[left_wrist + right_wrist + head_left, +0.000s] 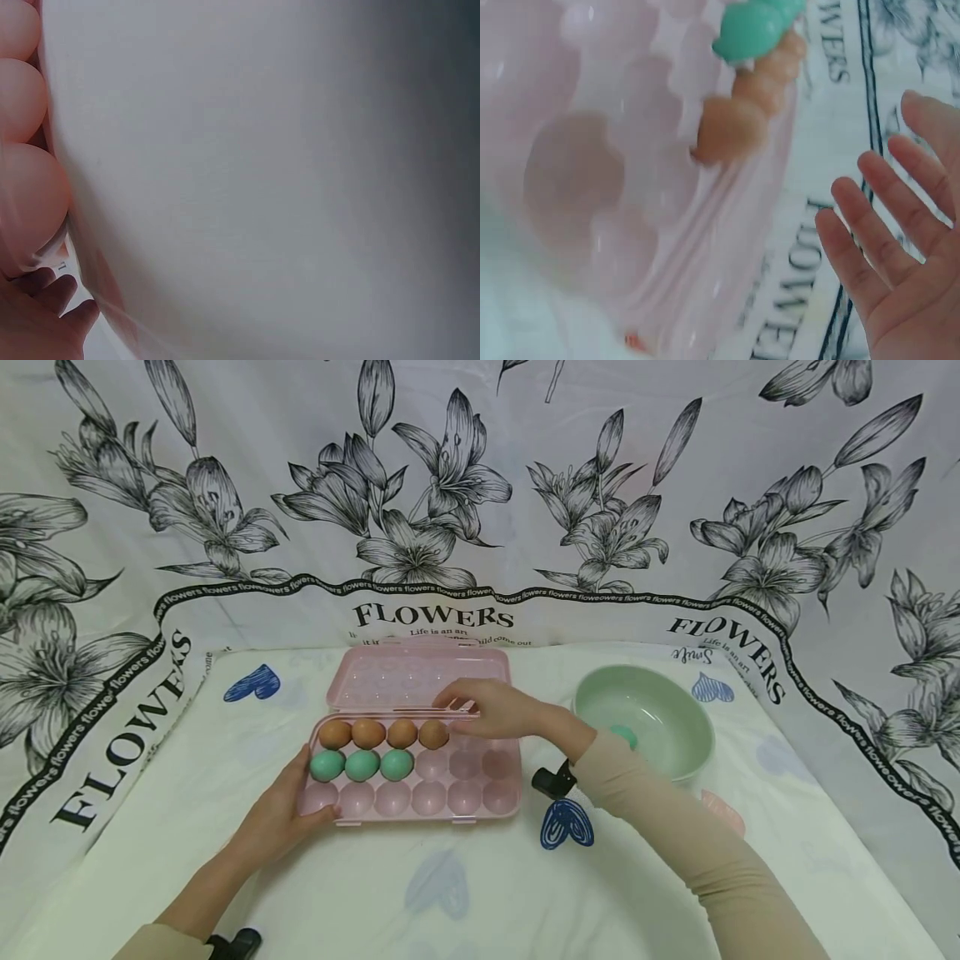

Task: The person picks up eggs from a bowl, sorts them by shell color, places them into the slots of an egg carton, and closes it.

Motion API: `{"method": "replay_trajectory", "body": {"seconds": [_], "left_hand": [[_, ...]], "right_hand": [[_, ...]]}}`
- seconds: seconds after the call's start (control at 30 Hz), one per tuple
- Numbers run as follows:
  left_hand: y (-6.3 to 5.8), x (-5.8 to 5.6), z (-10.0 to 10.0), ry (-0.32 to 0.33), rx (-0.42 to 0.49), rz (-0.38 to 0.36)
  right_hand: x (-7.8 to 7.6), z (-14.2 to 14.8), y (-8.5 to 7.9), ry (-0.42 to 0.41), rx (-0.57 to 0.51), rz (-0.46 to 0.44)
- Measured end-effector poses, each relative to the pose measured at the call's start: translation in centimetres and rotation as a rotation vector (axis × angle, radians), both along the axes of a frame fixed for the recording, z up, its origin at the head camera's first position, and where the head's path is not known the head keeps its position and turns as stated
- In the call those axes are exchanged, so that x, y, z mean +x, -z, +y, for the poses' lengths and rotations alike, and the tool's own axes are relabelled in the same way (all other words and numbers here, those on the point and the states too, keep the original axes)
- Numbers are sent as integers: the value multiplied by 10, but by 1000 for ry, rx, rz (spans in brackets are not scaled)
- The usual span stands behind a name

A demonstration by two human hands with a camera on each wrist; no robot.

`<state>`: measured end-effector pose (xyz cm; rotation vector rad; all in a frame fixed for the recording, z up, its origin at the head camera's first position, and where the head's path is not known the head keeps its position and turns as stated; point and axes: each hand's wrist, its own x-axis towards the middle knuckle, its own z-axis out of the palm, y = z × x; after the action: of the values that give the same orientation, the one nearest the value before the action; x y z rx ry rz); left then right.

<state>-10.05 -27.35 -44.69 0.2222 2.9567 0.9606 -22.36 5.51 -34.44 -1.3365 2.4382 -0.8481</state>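
A pink plastic egg tray (428,798) lies with its lid (420,662) folded back behind it. Several brown eggs (367,733) fill the left part of the back row, and three green eggs (362,766) sit in the left of the middle row. The front row of cups holds nothing. My left hand (281,806) grips the tray's left end, thumb at the front corner and fingers along the side. Over the back row, just right of the last brown egg, is my right hand (498,708); in the right wrist view its fingers (874,255) are extended, holding nothing.
To the right of the tray stands a light green bowl (675,727) with a green egg (624,737) inside, partly hidden by my right forearm. A pink shape (723,812) shows beside that sleeve. A flower-printed curtain (420,485) closes off the back.
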Motion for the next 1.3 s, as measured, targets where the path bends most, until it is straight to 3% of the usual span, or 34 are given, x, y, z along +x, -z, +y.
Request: {"method": "replay_trajectory", "body": {"seconds": [0.13,0.33,0.57,0.7,0.97,1.3], "left_hand": [[0,0,0,1,-3,2],[0,0,1,1,-7,4],[0,-1,0,0,-15,-4],[0,0,-1,2,-11,-2],[1,0,0,6,-3,5],[1,-1,-1,7,0,8]], "right_hand": [[-7,28,-10,46,-46,-11],[-18,74,-22,179,-67,-21],[-31,135,-21,347,-82,-86],[-32,162,-14,398,-46,-131],[-33,200,9,424,85,-219],[-32,222,28,388,128,-324]]}}
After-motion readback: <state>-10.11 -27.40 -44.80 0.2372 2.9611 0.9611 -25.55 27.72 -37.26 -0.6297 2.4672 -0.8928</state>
